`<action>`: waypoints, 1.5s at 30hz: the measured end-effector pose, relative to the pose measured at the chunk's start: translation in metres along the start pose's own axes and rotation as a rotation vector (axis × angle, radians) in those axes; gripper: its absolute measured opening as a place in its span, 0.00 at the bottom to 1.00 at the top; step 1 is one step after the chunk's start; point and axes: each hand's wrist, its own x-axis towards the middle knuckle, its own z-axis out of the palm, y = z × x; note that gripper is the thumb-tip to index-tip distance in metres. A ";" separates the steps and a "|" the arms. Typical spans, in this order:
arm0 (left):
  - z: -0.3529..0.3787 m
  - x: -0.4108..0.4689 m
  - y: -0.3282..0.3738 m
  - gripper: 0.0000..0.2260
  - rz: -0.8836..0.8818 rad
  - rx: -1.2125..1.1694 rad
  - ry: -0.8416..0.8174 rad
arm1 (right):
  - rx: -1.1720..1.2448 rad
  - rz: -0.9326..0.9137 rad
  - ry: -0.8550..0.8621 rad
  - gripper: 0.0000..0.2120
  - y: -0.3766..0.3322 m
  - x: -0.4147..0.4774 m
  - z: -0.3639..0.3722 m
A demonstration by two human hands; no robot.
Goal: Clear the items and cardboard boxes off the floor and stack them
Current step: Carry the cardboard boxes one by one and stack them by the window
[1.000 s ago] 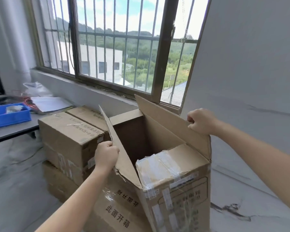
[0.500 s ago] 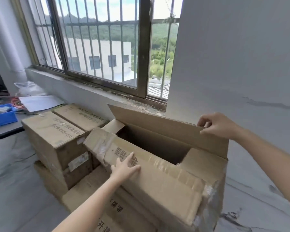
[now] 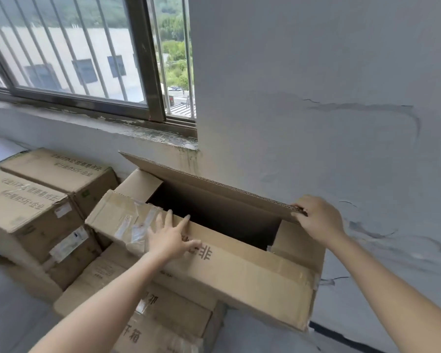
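A large open cardboard box (image 3: 239,276) stands on top of another box (image 3: 163,322) with black printed characters, against the white wall. My left hand (image 3: 171,238) lies flat with spread fingers on the near flap, pressing it down over the opening. My right hand (image 3: 316,217) grips the right end of the far flap (image 3: 214,192), which stands raised along the wall. The inside of the box is dark and shows nothing.
Two sealed cardboard boxes (image 3: 36,194) sit stacked on a lower box at the left under the window sill (image 3: 99,121). A barred window (image 3: 74,59) is above them. The grey floor (image 3: 10,322) shows at bottom left and bottom right.
The near flap has been folded from upright down over the opening, my left hand going from gripping its edge to pressing flat on it. The view has tilted down and moved closer.
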 end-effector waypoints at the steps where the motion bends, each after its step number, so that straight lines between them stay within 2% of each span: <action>1: -0.004 0.006 -0.006 0.34 0.074 0.037 0.010 | -0.020 0.008 -0.006 0.11 0.002 -0.002 0.002; 4: -0.015 0.019 -0.013 0.29 0.226 0.068 0.000 | -0.100 -0.001 -0.001 0.12 0.003 -0.007 0.010; 9: -0.042 0.028 -0.016 0.24 0.308 0.041 0.007 | -0.120 -0.025 0.057 0.11 0.002 -0.002 0.011; 11: -0.050 0.025 -0.025 0.25 0.318 0.001 0.076 | -0.124 -0.072 0.131 0.08 -0.001 0.002 0.011; 14: -0.062 0.014 -0.041 0.35 0.350 -0.057 0.199 | -0.212 -0.164 0.198 0.06 -0.011 0.010 0.012; 15: -0.067 0.009 -0.046 0.35 0.364 -0.117 0.257 | -0.226 -0.179 0.212 0.06 -0.017 0.014 0.010; 17: -0.078 0.005 -0.058 0.27 0.399 -0.250 0.355 | -0.236 -0.199 0.244 0.07 -0.031 0.024 0.004; 21: -0.111 0.007 -0.078 0.20 0.467 -0.340 0.459 | -0.187 -0.197 0.312 0.07 -0.062 0.041 -0.006; 22: -0.116 0.010 -0.085 0.22 0.474 -0.315 0.475 | -0.160 -0.172 0.314 0.06 -0.069 0.045 -0.006; 24: -0.121 0.015 -0.102 0.23 0.495 -0.263 0.476 | -0.138 -0.116 0.252 0.06 -0.082 0.053 -0.002; 25: -0.121 0.019 -0.112 0.20 0.506 -0.244 0.462 | -0.140 -0.104 0.222 0.08 -0.087 0.057 0.002; 29: -0.122 0.045 -0.152 0.25 0.525 -0.164 0.430 | -0.128 -0.052 0.147 0.10 -0.113 0.084 0.019; 32: -0.133 0.073 -0.173 0.17 0.514 -0.137 0.351 | -0.088 -0.019 0.123 0.09 -0.139 0.109 0.027; 33: -0.135 0.082 -0.179 0.18 0.503 -0.081 0.302 | -0.063 -0.011 0.102 0.08 -0.146 0.118 0.031; 35: -0.130 0.098 -0.188 0.20 0.422 0.082 0.207 | -0.035 0.003 0.040 0.08 -0.160 0.135 0.044; 37: -0.110 0.111 -0.197 0.21 0.303 0.130 0.192 | -0.017 0.048 -0.089 0.09 -0.170 0.147 0.060; 41: -0.055 0.118 -0.208 0.24 0.008 -0.028 0.092 | 0.054 0.142 -0.383 0.17 -0.177 0.139 0.089; 43: -0.037 0.122 -0.216 0.23 -0.095 -0.188 0.036 | -0.039 0.193 -0.440 0.20 -0.172 0.126 0.112; 45: -0.031 0.129 -0.224 0.22 -0.102 -0.213 0.032 | -0.206 0.277 -0.515 0.26 -0.175 0.109 0.140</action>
